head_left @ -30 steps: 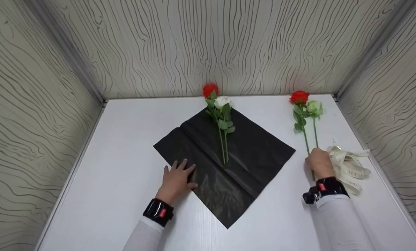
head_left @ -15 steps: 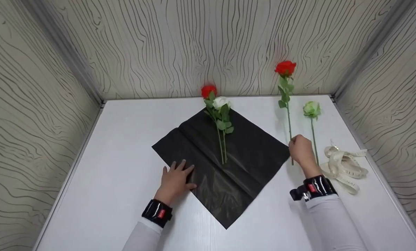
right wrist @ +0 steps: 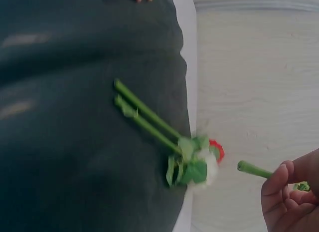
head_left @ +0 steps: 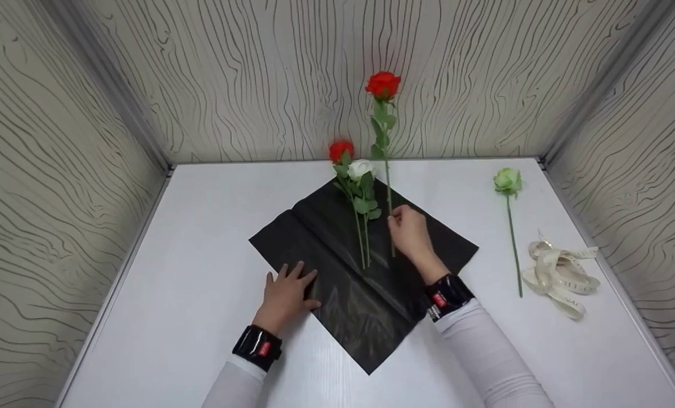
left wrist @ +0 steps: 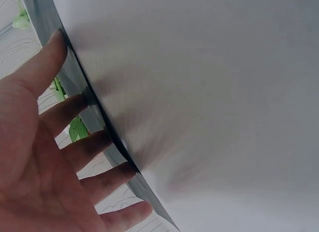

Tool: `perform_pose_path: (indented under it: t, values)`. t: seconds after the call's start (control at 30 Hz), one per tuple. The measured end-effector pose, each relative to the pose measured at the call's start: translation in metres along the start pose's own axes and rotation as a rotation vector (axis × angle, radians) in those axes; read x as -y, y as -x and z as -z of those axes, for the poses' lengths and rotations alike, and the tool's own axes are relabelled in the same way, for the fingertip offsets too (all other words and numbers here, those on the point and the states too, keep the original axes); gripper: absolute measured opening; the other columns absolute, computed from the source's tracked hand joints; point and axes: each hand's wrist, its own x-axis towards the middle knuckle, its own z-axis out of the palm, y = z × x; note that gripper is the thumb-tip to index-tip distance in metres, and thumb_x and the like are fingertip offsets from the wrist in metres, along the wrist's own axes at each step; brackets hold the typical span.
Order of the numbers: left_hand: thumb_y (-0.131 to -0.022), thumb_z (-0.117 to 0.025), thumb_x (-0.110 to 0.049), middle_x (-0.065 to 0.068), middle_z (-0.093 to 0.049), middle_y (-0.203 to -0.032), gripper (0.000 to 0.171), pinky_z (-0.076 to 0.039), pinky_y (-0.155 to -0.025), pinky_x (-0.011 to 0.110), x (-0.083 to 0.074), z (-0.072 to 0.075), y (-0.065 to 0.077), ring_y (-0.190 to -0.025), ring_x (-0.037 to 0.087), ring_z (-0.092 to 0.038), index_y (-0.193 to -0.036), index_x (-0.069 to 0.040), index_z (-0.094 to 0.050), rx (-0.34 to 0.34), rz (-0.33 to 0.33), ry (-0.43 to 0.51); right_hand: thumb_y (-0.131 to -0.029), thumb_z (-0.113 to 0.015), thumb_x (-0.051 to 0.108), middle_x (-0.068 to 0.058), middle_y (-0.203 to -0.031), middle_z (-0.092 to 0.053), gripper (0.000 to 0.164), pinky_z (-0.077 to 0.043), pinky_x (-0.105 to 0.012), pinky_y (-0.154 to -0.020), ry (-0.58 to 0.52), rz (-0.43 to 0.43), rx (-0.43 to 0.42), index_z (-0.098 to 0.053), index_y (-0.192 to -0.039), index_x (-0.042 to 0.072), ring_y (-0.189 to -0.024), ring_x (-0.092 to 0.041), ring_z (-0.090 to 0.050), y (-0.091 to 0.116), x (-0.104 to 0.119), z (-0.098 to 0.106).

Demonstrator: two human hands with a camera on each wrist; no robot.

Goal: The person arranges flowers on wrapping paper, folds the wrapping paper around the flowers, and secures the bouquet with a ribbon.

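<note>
My right hand [head_left: 411, 232] pinches the stem of a red rose [head_left: 383, 85] and holds it upright over the black wrapping sheet [head_left: 326, 226]. In the right wrist view the cut stem end [right wrist: 251, 168] pokes out past the thumb and fingers. On the sheet's upper part lie another red rose [head_left: 341, 151] and a white rose [head_left: 362, 169], stems side by side. My left hand [head_left: 285, 297] rests with spread fingers on the sheet's left edge. The left wrist view shows those fingers [left wrist: 89, 147] straight along the edge.
A pale green rose [head_left: 507, 181] lies on the white table [head_left: 196, 255] at the right. Beside its stem is a loose heap of cream printed ribbon [head_left: 561, 275]. Patterned walls [head_left: 292, 79] enclose the table at the back and both sides.
My right hand has picked up the red rose beside the green one and carried it left over the black sheet. The left hand has stayed in place.
</note>
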Motion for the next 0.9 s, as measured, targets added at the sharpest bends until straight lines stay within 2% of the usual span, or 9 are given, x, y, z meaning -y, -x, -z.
perform_pose_path:
  t: [0.1, 0.23, 0.37, 0.47, 0.57, 0.7, 0.9]
  values:
    - [-0.073, -0.064, -0.056, 0.012, -0.036, -0.141, 0.07, -0.023, -0.094, 0.064, -0.001, 0.0, 0.0, -0.126, 0.041, -0.03, -0.134, -0.025, -0.048, 0.004, 0.005, 0.003, -0.087, -0.056, 0.009, -0.015, -0.083, -0.062, 0.017, -0.048, -0.035, -0.066, -0.012, 0.002, 0.039, -0.06, -0.095, -0.006, -0.074, -0.024, -0.06, 0.002, 0.008, -0.019]
    - [-0.073, -0.065, -0.056, 0.012, -0.036, -0.141, 0.07, -0.024, -0.093, 0.064, -0.001, -0.001, -0.001, -0.126, 0.041, -0.031, -0.134, -0.025, -0.048, 0.002, 0.002, -0.014, -0.089, -0.054, 0.009, -0.012, -0.082, -0.061, 0.018, -0.049, -0.033, -0.061, -0.023, -0.036, 0.102, -0.06, -0.098, -0.005, -0.067, -0.019, -0.058, 0.005, 0.012, -0.042]
    - [-0.073, -0.065, -0.056, 0.012, -0.037, -0.141, 0.07, -0.024, -0.093, 0.064, -0.001, -0.001, -0.002, -0.125, 0.041, -0.032, -0.134, -0.025, -0.048, 0.005, 0.002, -0.022, -0.09, -0.053, 0.008, -0.009, -0.078, -0.06, 0.016, -0.048, -0.031, -0.057, -0.017, -0.064, 0.142, -0.061, -0.095, -0.004, -0.06, -0.016, -0.056, 0.008, 0.012, -0.062]
    - [-0.072, -0.065, -0.056, 0.012, -0.036, -0.141, 0.071, -0.024, -0.093, 0.064, 0.001, -0.002, -0.002, -0.125, 0.042, -0.031, -0.133, -0.025, -0.048, 0.006, 0.005, -0.017, -0.09, -0.053, 0.009, -0.01, -0.078, -0.06, 0.014, -0.048, -0.03, -0.059, 0.017, -0.066, 0.157, -0.061, -0.092, -0.002, -0.063, -0.017, -0.058, 0.009, 0.01, -0.074]
    - [-0.072, -0.065, -0.057, 0.012, -0.036, -0.141, 0.071, -0.024, -0.093, 0.064, 0.001, -0.003, -0.002, -0.125, 0.041, -0.031, -0.134, -0.025, -0.048, 0.003, 0.007, -0.016, -0.089, -0.052, 0.008, -0.009, -0.073, -0.06, 0.013, -0.048, -0.029, -0.055, 0.053, -0.069, 0.165, -0.061, -0.083, 0.0, -0.06, -0.017, -0.058, 0.007, 0.009, -0.083]
    - [-0.073, -0.065, -0.056, 0.011, -0.035, -0.141, 0.071, -0.024, -0.093, 0.064, 0.001, -0.002, -0.002, -0.126, 0.041, -0.031, -0.134, -0.025, -0.047, 0.009, 0.01, -0.014, -0.09, -0.048, 0.008, -0.005, -0.06, -0.054, 0.023, -0.043, -0.027, -0.044, 0.091, -0.093, 0.194, -0.054, -0.068, 0.006, -0.05, -0.015, -0.054, 0.003, 0.005, -0.092]
    - [-0.073, -0.066, -0.055, 0.011, -0.034, -0.142, 0.07, -0.022, -0.094, 0.064, 0.0, -0.001, -0.003, -0.127, 0.041, -0.029, -0.134, -0.025, -0.047, 0.02, 0.017, 0.0, -0.09, -0.046, 0.007, -0.005, -0.055, -0.051, 0.027, -0.041, -0.025, -0.04, 0.148, -0.123, 0.247, -0.049, -0.063, 0.009, -0.046, -0.014, -0.052, 0.002, 0.001, -0.102]
